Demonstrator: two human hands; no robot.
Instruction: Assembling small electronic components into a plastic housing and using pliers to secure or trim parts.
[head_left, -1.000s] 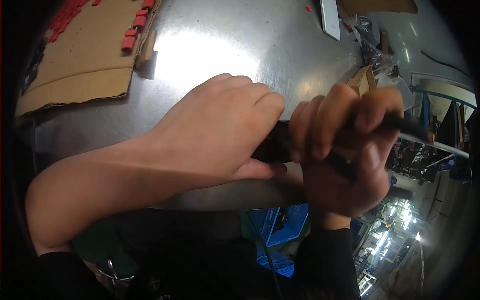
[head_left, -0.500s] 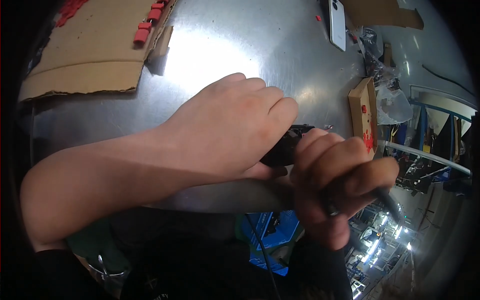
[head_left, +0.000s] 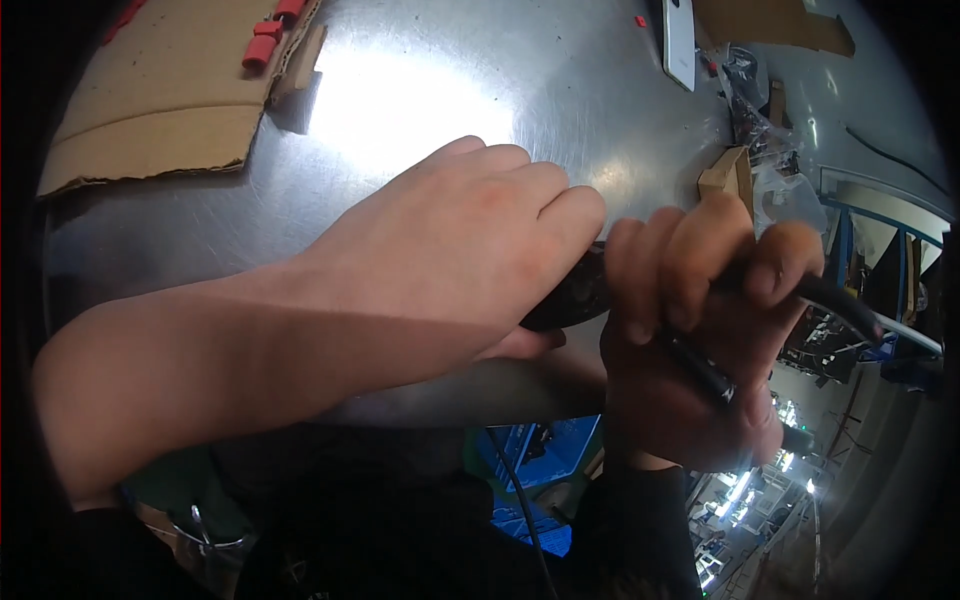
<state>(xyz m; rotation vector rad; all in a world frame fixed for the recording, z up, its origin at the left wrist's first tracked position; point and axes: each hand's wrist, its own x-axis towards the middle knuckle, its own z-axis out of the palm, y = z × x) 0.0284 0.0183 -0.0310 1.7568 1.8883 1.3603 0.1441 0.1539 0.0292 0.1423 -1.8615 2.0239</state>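
Note:
My left hand (head_left: 500, 230) is closed in a fist, its back toward me, around a dark rounded black part (head_left: 572, 303) that shows below the knuckles. Most of that part is hidden, so its kind is unclear. Just right of it, my right hand (head_left: 690, 330) is curled round a black-handled tool (head_left: 845, 305). One curved handle sticks out past the fingers, and a short black rod (head_left: 703, 368) crosses the palm. Motion blurs this hand, and the tool's working end cannot be seen.
A cardboard sheet (head_left: 150, 150) with red padlock-shaped pieces (head_left: 262, 46) lies far left on the metal table (head_left: 400, 130). A white phone (head_left: 679, 45), a small cardboard box (head_left: 728, 175) and clear plastic bags (head_left: 745, 80) line the right side. Blue bins (head_left: 545, 455) stand below the table edge.
My right hand has rolled and its fingers have loosened somewhat around the tool, showing more palm. The left hand keeps its grip. The view has shifted slightly, moving the cardboard up and left.

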